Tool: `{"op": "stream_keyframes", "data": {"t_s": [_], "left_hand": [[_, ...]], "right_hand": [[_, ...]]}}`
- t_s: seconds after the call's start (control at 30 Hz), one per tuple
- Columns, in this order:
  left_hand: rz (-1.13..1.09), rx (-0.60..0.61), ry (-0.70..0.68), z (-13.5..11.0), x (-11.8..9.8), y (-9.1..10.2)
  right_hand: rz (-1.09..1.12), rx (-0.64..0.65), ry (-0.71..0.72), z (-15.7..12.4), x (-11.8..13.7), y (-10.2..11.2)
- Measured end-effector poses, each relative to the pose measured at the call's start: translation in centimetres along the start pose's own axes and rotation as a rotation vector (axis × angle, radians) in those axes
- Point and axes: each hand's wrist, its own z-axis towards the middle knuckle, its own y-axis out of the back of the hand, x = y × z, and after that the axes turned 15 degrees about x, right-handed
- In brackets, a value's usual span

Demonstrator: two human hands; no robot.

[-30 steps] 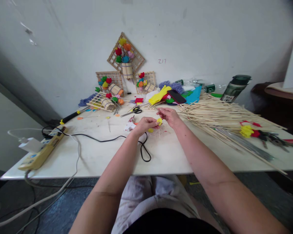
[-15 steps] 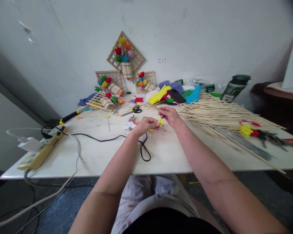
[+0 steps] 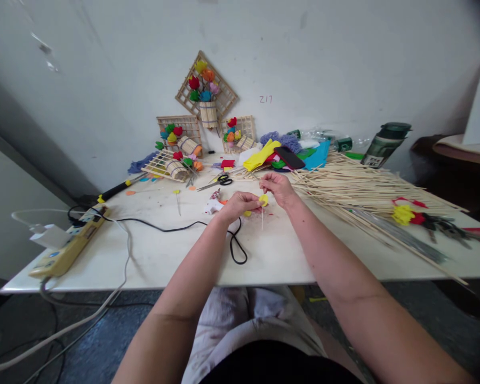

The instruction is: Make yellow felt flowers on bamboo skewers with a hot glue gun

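Observation:
My left hand (image 3: 242,205) pinches a small round yellow felt piece (image 3: 263,200) between thumb and fingertips. A thin pale strand or stem (image 3: 262,218) hangs straight down below the felt. Just to the right and slightly higher, my right hand (image 3: 278,188) has its thumb and fingers pressed together; whatever sits between them is too small to make out. Beside my left hand lies a white glue gun (image 3: 213,207), partly covered by it. Black-handled scissors (image 3: 224,180) rest behind, blades pointing left.
Bamboo sticks (image 3: 368,186) spread over the right side, with pliers (image 3: 448,226) beyond. Several lattice panels with felt flowers (image 3: 208,85) stand at the back. Felt sheets (image 3: 262,154) and a phone (image 3: 289,158) lie mid-back. A power strip (image 3: 70,245) and black cord (image 3: 164,230) occupy the left.
My right hand has risen very slightly. The strand below the yellow felt shows more clearly now; my left hand has stayed nearly still.

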Motion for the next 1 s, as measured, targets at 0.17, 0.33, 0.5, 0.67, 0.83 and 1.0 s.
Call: {"op": "stream_keyframes", "data": {"t_s": [0.17,0.33,0.5,0.67,0.83,1.0], "left_hand": [[-0.029,-0.030,0.003,0.0,0.0,-0.1],[-0.050,-0.148,-0.098,0.2,-0.1,0.2],[-0.047,-0.344,-0.217,0.3,-0.1,0.9],[-0.049,-0.455,-0.284,0.4,0.1,1.6],[-0.040,-0.495,-0.321,0.6,0.5,1.9],[-0.028,-0.473,-0.329,0.7,0.7,1.9]], "right_hand": [[0.024,-0.032,0.020,0.2,0.0,-0.6],[0.094,-0.028,-0.042,0.1,-0.5,-0.4],[0.082,0.113,-0.250,-0.3,-0.9,-0.2],[0.184,0.292,-0.359,-0.8,-0.4,-0.5],[0.194,0.354,-0.406,-1.0,-0.4,-1.1],[0.143,0.359,-0.373,-0.8,-0.9,-2.0]]}}
